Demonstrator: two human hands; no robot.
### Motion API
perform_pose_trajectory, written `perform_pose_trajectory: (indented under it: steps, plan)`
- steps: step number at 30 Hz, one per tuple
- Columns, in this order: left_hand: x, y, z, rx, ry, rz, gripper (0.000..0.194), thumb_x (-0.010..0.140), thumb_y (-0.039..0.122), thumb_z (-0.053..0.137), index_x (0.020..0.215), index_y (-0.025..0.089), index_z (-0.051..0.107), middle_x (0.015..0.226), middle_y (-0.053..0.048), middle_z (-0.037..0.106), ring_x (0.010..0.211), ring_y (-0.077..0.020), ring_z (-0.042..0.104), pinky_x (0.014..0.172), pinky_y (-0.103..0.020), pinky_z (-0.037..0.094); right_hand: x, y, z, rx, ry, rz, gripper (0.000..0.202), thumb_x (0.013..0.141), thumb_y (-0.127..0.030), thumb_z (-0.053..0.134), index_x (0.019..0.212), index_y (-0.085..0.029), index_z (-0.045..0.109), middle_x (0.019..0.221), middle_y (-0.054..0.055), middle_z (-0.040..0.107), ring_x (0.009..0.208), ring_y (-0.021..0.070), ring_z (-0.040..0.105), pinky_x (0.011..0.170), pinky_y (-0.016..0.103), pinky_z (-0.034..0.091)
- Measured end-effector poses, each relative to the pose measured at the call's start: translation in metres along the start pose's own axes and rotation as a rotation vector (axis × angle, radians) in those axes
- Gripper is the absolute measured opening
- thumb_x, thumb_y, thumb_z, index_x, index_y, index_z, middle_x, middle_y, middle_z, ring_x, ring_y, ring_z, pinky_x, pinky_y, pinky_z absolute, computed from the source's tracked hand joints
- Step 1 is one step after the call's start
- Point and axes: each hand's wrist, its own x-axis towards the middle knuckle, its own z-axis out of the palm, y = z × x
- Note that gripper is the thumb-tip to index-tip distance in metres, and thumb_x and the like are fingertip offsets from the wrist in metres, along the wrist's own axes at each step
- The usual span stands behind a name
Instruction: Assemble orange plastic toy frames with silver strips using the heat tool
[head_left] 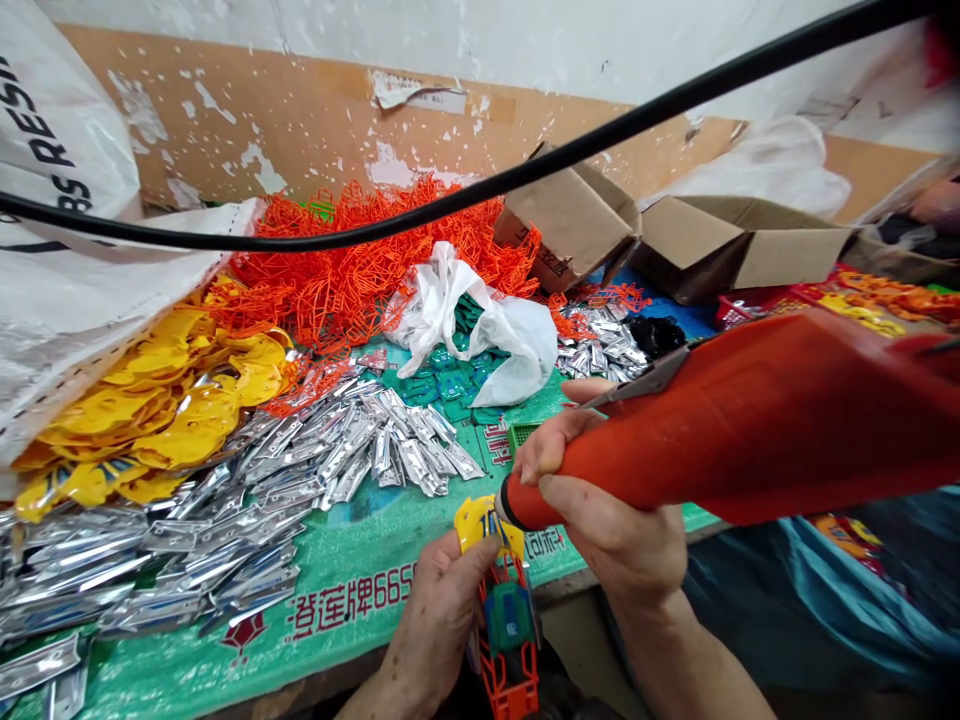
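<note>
My left hand is closed around a toy car, its thumb resting on the yellow front piece. The toy has an orange cage-like frame and a green block in its middle. My right hand wraps round a power screwdriver in a red covering, with a metal lever along its top. The screwdriver's dark nose points left and down at the yellow piece and meets it or sits just over it. Its bit is hidden.
Silvery metal strips, yellow shells and orange frames lie heaped on the green sheet. A white bag spills green parts. Cardboard boxes stand behind. A black cable crosses overhead.
</note>
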Motion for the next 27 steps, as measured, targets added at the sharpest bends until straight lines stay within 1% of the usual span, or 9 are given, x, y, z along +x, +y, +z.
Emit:
perform_pose_trajectory:
  steps: [5, 9, 13, 15, 17, 19, 21, 24, 27]
  plan:
    - [-0.002, -0.002, -0.002, 0.055, 0.012, 0.072, 0.042, 0.072, 0.054, 0.074, 0.070, 0.015, 0.059, 0.053, 0.004, 0.051, 0.046, -0.0084, 0.040, 0.044, -0.020, 0.035, -0.001, 0.000, 0.001, -0.005, -0.005, 0.012, 0.020, 0.069, -0.023, 0.072, 0.087, -0.027, 0.062, 0.071, -0.001, 0.055, 0.067, 0.0189, 0.056, 0.074, 0.042, 0.055]
    - [-0.005, -0.001, -0.001, 0.090, 0.027, 0.088, 0.039, 0.075, 0.054, 0.072, 0.071, 0.017, 0.058, 0.051, 0.006, 0.049, 0.044, -0.0084, 0.039, 0.043, -0.020, 0.035, -0.003, -0.004, 0.003, 0.007, 0.010, 0.004, 0.028, 0.068, -0.023, 0.073, 0.093, -0.027, 0.062, 0.071, -0.001, 0.055, 0.067, 0.0191, 0.056, 0.073, 0.042, 0.055]
    - [-0.004, 0.000, -0.004, 0.058, -0.040, 0.050, 0.037, 0.076, 0.050, 0.073, 0.074, 0.015, 0.062, 0.053, 0.003, 0.055, 0.044, -0.0087, 0.043, 0.044, -0.020, 0.038, -0.002, -0.020, 0.001, 0.112, 0.042, 0.012, 0.029, 0.068, -0.019, 0.071, 0.094, -0.027, 0.062, 0.073, -0.002, 0.057, 0.066, 0.0174, 0.056, 0.070, 0.041, 0.053]
    - [-0.002, 0.001, -0.007, 0.027, -0.076, 0.013, 0.034, 0.077, 0.048, 0.072, 0.075, 0.015, 0.063, 0.054, 0.002, 0.058, 0.044, -0.0092, 0.046, 0.044, -0.021, 0.041, 0.002, -0.027, -0.003, 0.174, 0.089, -0.017, 0.030, 0.067, -0.016, 0.070, 0.094, -0.028, 0.061, 0.073, -0.004, 0.058, 0.065, 0.0159, 0.056, 0.068, 0.038, 0.052]
    - [0.000, 0.000, -0.011, 0.000, -0.092, -0.021, 0.033, 0.078, 0.046, 0.072, 0.076, 0.014, 0.064, 0.055, 0.001, 0.060, 0.043, -0.0101, 0.048, 0.043, -0.021, 0.042, 0.008, -0.031, -0.008, 0.179, 0.165, -0.063, 0.026, 0.066, -0.014, 0.070, 0.087, -0.026, 0.062, 0.073, -0.004, 0.059, 0.064, 0.0151, 0.056, 0.066, 0.036, 0.051]
    - [0.002, 0.000, -0.014, -0.021, -0.099, -0.045, 0.033, 0.078, 0.046, 0.072, 0.079, 0.014, 0.065, 0.055, -0.001, 0.062, 0.042, -0.0106, 0.049, 0.042, -0.022, 0.041, 0.014, -0.027, -0.016, 0.126, 0.242, -0.088, 0.019, 0.063, -0.014, 0.071, 0.076, -0.023, 0.061, 0.071, -0.004, 0.059, 0.063, 0.0150, 0.056, 0.063, 0.036, 0.050]
    - [0.003, 0.001, -0.016, -0.028, -0.118, -0.063, 0.034, 0.079, 0.047, 0.072, 0.081, 0.013, 0.068, 0.058, -0.002, 0.064, 0.044, -0.0112, 0.051, 0.044, -0.022, 0.043, 0.019, -0.019, -0.024, 0.071, 0.285, -0.085, 0.016, 0.062, -0.014, 0.072, 0.069, -0.021, 0.060, 0.070, -0.003, 0.060, 0.061, 0.0150, 0.055, 0.062, 0.036, 0.049]
    - [0.001, 0.005, -0.015, -0.033, -0.128, -0.092, 0.035, 0.077, 0.047, 0.075, 0.081, 0.013, 0.071, 0.062, -0.004, 0.067, 0.048, -0.0117, 0.054, 0.049, -0.023, 0.047, 0.022, -0.002, -0.036, 0.022, 0.285, -0.072, 0.013, 0.065, -0.015, 0.072, 0.071, -0.020, 0.062, 0.071, -0.002, 0.060, 0.060, 0.0147, 0.056, 0.063, 0.037, 0.051]
    - [0.000, 0.011, -0.012, -0.035, -0.093, -0.134, 0.034, 0.071, 0.045, 0.081, 0.080, 0.014, 0.073, 0.064, -0.002, 0.067, 0.052, -0.0111, 0.054, 0.052, -0.022, 0.048, 0.022, 0.010, -0.044, -0.042, 0.275, -0.076, 0.012, 0.066, -0.018, 0.072, 0.073, -0.020, 0.062, 0.072, -0.002, 0.060, 0.063, 0.0148, 0.057, 0.066, 0.037, 0.052]
